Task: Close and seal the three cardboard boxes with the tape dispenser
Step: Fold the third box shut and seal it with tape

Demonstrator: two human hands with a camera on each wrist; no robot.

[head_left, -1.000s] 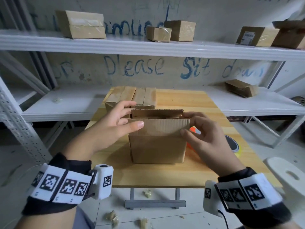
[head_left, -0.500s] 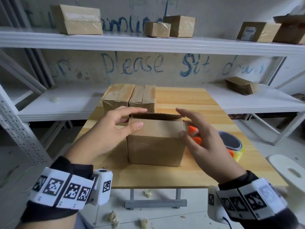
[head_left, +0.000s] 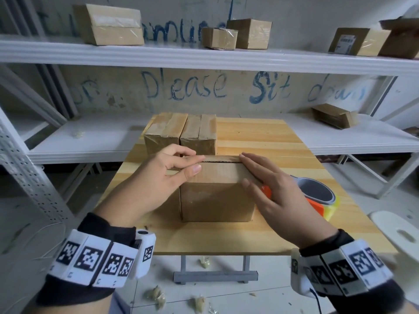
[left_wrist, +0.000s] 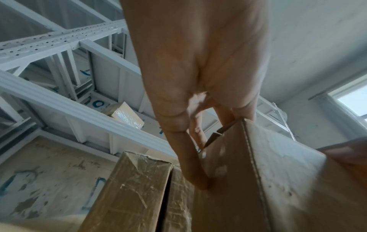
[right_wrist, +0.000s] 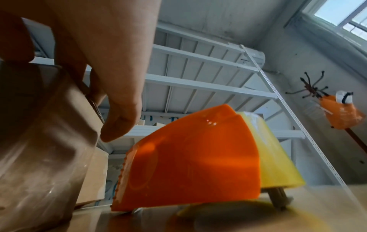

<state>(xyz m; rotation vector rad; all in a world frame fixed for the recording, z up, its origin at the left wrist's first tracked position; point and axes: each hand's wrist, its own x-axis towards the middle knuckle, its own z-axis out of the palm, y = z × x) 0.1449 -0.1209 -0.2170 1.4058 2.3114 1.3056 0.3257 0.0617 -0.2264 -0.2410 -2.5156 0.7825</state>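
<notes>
A plain cardboard box (head_left: 217, 196) stands mid-table with its top flaps folded flat and no tape on the seam. My left hand (head_left: 198, 164) presses the flaps at the top's left side, thumb on the near flap, index finger on the far one. My right hand (head_left: 249, 171) lies flat along the top's right edge. Two taped boxes (head_left: 181, 134) sit side by side just behind. The orange and yellow tape dispenser (head_left: 317, 200) lies on the table right of the box, under my right palm's level (right_wrist: 188, 157).
The wooden table (head_left: 260, 137) has bare room at its back right. White metal shelving (head_left: 204, 57) behind carries several other boxes. A white stool (head_left: 399, 232) stands at the right. Scraps of tape litter the floor (head_left: 156, 295).
The near flap, upright a second ago, now lies folded down against the far flap. Both hands have lowered onto the box's top, and the right hand has let go and flattened out.
</notes>
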